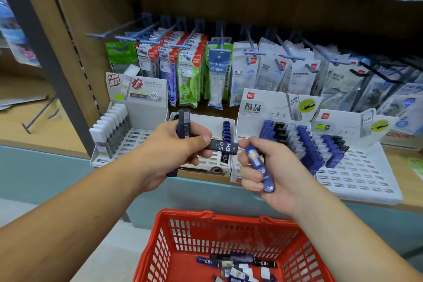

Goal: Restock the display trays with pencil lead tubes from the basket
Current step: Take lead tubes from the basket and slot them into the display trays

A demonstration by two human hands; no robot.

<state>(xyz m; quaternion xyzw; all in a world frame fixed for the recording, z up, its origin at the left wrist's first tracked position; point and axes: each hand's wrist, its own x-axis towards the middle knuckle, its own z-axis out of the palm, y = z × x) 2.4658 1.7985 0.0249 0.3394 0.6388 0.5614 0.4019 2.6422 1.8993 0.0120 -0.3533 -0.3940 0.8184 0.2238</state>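
Head view.
Student: What does each hand hold?
Instructor: The left hand (174,151) grips a blue bundle (184,126) of tubes upright in its curled fingers and pinches a black tube (223,147), marked HB 0.5, level between thumb and forefinger. The right hand (263,174) is closed round a blue handful (259,167) of tubes. One of its fingertips lies at the black tube's right end.
Student: Where are the stock and the trays?
Instructor: The red basket (206,214) sits below the hands, between the forearms, with loose tubes (235,265) lying flat on its floor. Four white trays stand side by side along the front edge of the wooden shelf (412,199). The first tray (137,137) carries white tubes (112,135) along its left side. The second tray (206,121), behind the hands, has a blue row (226,130) at its right side. The third tray (247,126) and the fourth tray (357,176) hold blue and black rows toward the back. Hanging packets (217,71) fill the hooks behind.
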